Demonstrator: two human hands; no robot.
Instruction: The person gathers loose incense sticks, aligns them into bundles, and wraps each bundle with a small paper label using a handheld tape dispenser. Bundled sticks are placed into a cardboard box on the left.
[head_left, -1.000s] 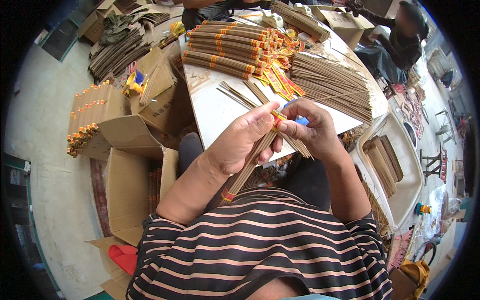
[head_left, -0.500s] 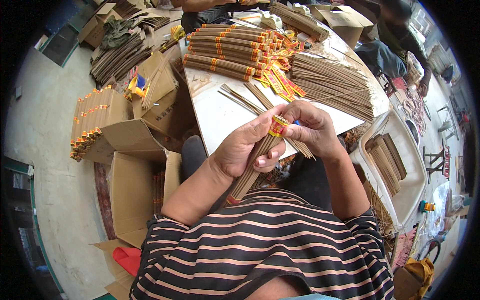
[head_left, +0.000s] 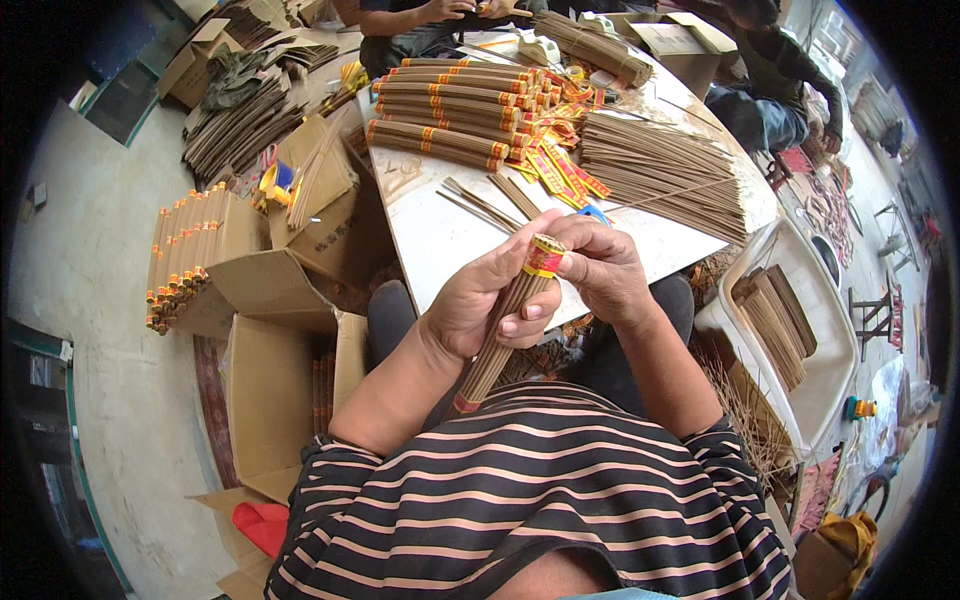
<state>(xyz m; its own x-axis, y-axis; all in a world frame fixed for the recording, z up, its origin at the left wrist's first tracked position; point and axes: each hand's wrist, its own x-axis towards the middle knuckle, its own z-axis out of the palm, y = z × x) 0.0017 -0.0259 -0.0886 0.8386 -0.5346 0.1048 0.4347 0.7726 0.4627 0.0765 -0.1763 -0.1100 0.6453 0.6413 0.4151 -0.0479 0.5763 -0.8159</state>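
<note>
My left hand [head_left: 468, 300] is closed around a bundle of brown incense sticks [head_left: 492, 355], held at a tilt in front of my striped shirt. A red and yellow paper band [head_left: 543, 256] circles the bundle's upper end, and a red band [head_left: 465, 403] shows at its lower end. My right hand [head_left: 603, 268] pinches at the right side of the upper band, thumb against the paper. Behind its fingers a blue thing [head_left: 594, 214] peeks out, too covered to name. On the white table [head_left: 425, 245] just beyond lie several loose incense sticks [head_left: 515, 197].
Banded incense bundles [head_left: 440, 140] are stacked on the table, beside yellow-red paper strips [head_left: 560, 170] and a spread of loose sticks [head_left: 660, 170]. An open cardboard box [head_left: 265, 390] stands at my left, a white tub [head_left: 835, 350] at my right. Two people sit across the table.
Both hands and the bundle have shifted slightly left, and the bundle stands steeper. The loose sticks that stuck out under my right hand no longer show there. More of the blue thing shows.
</note>
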